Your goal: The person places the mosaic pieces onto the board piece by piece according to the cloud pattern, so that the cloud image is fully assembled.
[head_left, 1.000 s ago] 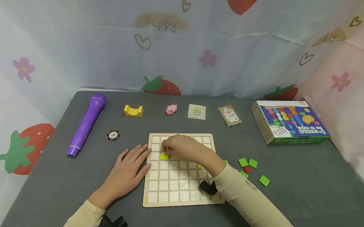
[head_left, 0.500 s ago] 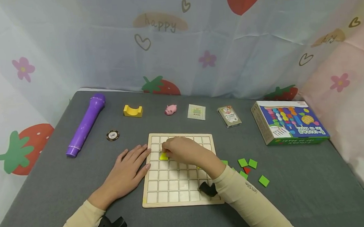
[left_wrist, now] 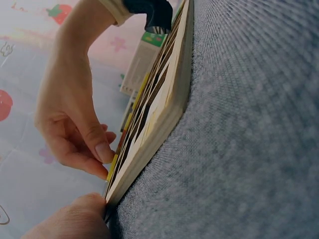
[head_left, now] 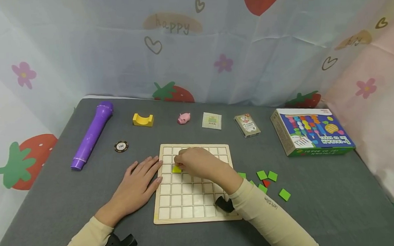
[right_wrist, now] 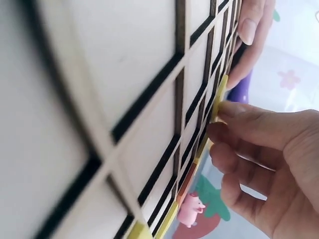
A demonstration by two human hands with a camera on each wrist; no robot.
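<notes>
A wooden grid board (head_left: pixel 186 199) lies on the grey table. My right hand (head_left: pixel 199 163) is over its upper left part, and thumb and fingertips pinch a yellow square tile (head_left: pixel 176 169) at one of the cells. The right wrist view shows this yellow tile (right_wrist: pixel 218 97) tilted against the grid, thumb on it. Further yellow pieces and an orange-red piece (right_wrist: pixel 187 180) sit along the board, mostly hidden by the hand in the head view. My left hand (head_left: pixel 135 187) lies flat with extended fingers, fingertips touching the board's left edge.
Right of the board lie several green tiles (head_left: pixel 284 194) and a red triangle (head_left: pixel 266 183). Behind stand a purple microphone (head_left: pixel 92 136), poker chip (head_left: pixel 121 146), yellow arch block (head_left: pixel 143 120), pink pig (head_left: pixel 183 118), pattern card (head_left: pixel 211 121), playing-card box (head_left: pixel 247 125) and toy box (head_left: pixel 312 131).
The right hand stays at the same upper left cell with the yellow tile, its fingers shifting only slightly. The left hand keeps its place at the board's edge.
</notes>
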